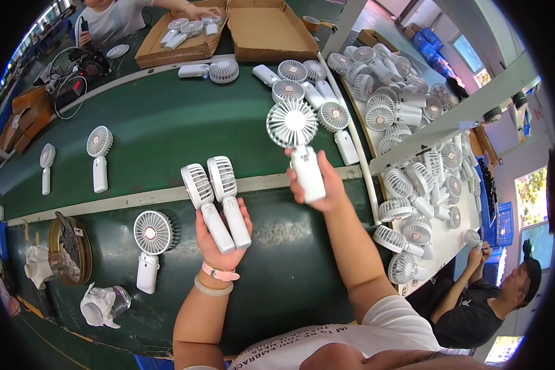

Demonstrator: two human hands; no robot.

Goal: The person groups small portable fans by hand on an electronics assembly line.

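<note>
Two white handheld fans (216,200) lie side by side in the left hand (223,237), its fingers curled up around both handles from below, grilles pointing away from the person. A third handheld fan (297,145) stands upright in the right hand (320,185), whose fingers wrap its handle with the round grille facing the camera; whether the thumb rests on a switch I cannot tell, since the handle hides it. All three are held in the air above the dark green counter (166,117), the pair well apart from the single one. To handle them well, it seems best to keep the pair's handles parallel so neither slips, and to grip the single fan low on the handle so the grille stays free. On the counter just left of the left hand another fan (149,246) lies face up, with two more (98,157) farther back. Beyond the white rail (351,123) a heap of fans (401,123) covers a side table, and cardboard boxes (185,37) sit at the far end where another person's hand (198,10) reaches in.
</note>
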